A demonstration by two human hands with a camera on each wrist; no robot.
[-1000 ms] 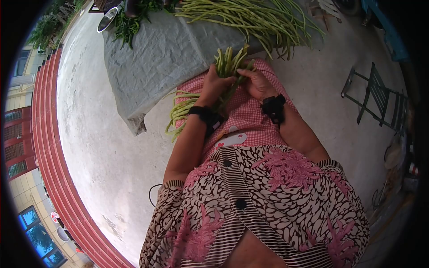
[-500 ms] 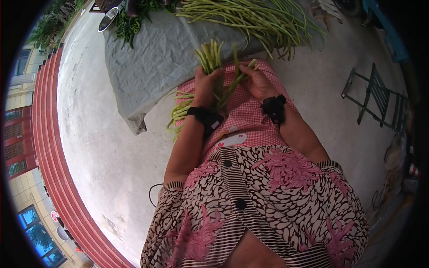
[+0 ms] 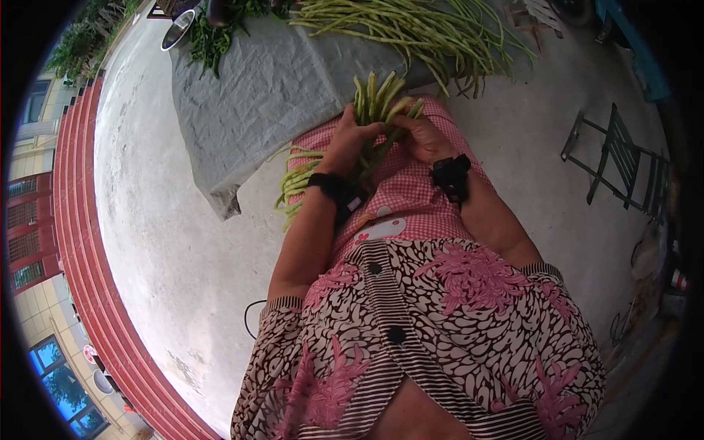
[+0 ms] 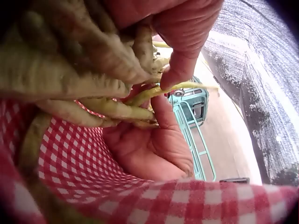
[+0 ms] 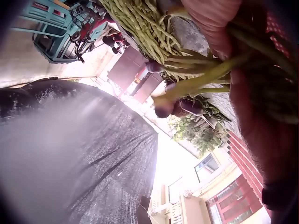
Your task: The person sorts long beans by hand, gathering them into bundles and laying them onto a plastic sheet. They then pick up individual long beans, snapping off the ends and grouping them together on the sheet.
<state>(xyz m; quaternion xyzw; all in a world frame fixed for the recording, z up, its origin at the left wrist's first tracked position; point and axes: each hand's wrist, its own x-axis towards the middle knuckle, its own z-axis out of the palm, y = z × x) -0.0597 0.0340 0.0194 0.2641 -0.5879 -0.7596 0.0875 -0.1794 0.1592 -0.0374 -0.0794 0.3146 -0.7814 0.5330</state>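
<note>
In the head view, a bunch of long green beans [image 3: 376, 95] stands over the lap, its cut-looking tips pointing away from the body. My left hand [image 3: 349, 144] grips this bunch around its middle. The beans' long ends [image 3: 299, 180] hang over the left thigh. Close beside it, my right hand [image 3: 424, 138] pinches a bean between thumb and finger, its fingers right at the bunch. From the left wrist, a thin yellowish bean [image 4: 187, 86] shows between the hands. The right wrist view has a bean end [image 5: 201, 84] sticking out from the fingers.
A grey sheet [image 3: 257, 95] covers the surface ahead, bearing a large pile of long beans [image 3: 411, 33], green peppers [image 3: 209, 48] and dark eggplants. A metal bowl [image 3: 177, 31] sits at its left edge. To the right stands a folding chair [image 3: 620, 158]. A pink checked apron [image 3: 411, 191] covers the lap.
Half a second ago the hands were apart, the bunch further left and the right hand holding separate beans. Now the left hand has brought the bunch back right, against the right hand.
</note>
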